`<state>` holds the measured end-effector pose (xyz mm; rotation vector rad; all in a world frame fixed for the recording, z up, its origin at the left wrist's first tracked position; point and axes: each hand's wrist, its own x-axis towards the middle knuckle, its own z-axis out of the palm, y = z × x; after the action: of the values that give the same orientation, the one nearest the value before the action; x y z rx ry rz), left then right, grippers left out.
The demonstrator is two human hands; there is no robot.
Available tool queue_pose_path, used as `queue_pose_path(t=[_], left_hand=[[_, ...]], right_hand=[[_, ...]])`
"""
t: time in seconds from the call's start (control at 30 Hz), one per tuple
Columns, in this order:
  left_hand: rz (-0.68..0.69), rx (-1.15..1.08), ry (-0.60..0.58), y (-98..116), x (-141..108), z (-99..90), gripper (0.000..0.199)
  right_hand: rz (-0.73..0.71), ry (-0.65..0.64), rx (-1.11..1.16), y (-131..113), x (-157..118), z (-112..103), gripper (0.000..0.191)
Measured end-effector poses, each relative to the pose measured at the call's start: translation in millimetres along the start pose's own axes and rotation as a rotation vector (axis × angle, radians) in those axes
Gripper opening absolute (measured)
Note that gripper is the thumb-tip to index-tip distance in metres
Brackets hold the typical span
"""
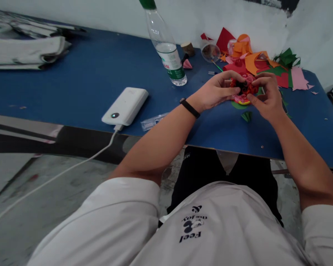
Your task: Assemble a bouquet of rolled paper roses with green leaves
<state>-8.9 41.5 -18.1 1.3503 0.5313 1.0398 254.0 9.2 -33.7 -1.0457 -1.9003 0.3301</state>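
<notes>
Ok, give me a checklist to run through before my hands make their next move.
1. Grip on the red and pink rolled-paper piece: ok, fingers of the left hand and right hand are on it from both sides.
2. Underside of that piece: cannot tell, hidden from this view.
3. Small green folded-paper piece loose on the blue table: ok, just in front of the hands.
4. Area behind the hands free of scraps: not ok, coloured paper scraps crowd it.
5. Clear plastic bottle with green cap standing: ok.
6. White cable clear of both hands: ok, it drops over the table edge.
</notes>
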Motion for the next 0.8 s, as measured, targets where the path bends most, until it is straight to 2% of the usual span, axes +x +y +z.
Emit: queue_pose_path(t=[0.07,0.2,0.3,0.47,0.63,0.8], left_hand=[[-0.016,-0.017,-0.003,3,-1,0.4,0.039],[-0.018,-0.060,-0.012,7,-2,2.2,0.046],[-0.009,-0.081,0.008,7,-3,3.7,0.052],[0.035,-0.111,-0.003,3,-2,2.7,0.059],[0.031,-0.096,0.034,0,0,1.9,0.065],[0.091,-0.099,-0.013,-5,3,-0.2,0.073]], right_hand=[[-0.013,0.003,0.009,-1,0,-1,0.057],[-0.155,0.101,0.077,-4,-1,2,0.051],[-0.200,0.139,0.130,-6,-1,4,0.044],[-0.200,0.146,0.129,-5,-1,5,0.046],[-0.208,0.150,0.095,-8,-3,5,0.046],[-0.150,0.102,0.025,-12,-5,1,0.050]])
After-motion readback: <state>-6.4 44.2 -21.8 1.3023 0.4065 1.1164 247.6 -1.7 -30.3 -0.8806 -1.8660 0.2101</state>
